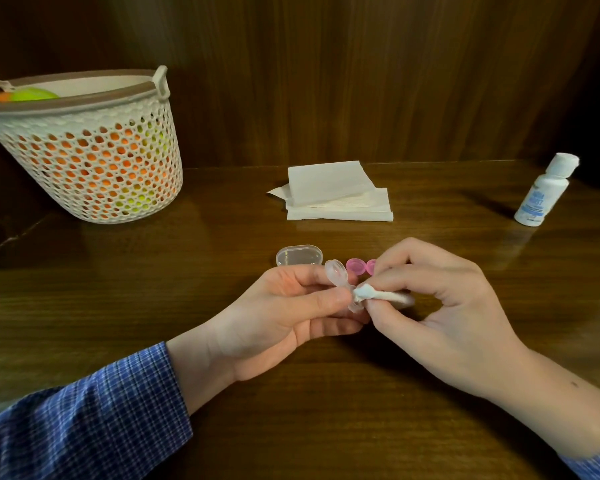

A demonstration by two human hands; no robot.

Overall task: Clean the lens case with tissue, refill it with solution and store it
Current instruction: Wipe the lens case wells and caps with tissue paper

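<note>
My left hand (288,313) grips the clear two-well lens case (338,275) above the wooden table, one well tilted upward. My right hand (440,306) pinches a twisted piece of white tissue (371,294), and its tip is pushed into the case's lower well. Two pink caps (355,266) lie on the table just behind my hands, the right one partly hidden by my fingers. A clear outer box (298,255) sits to their left. The white solution bottle (544,190) stands capped at the far right.
A stack of folded white tissues (336,192) lies at the middle back of the table. At the back left stands a white perforated basket (94,150) holding orange and green items. A dark wooden wall rises behind the table.
</note>
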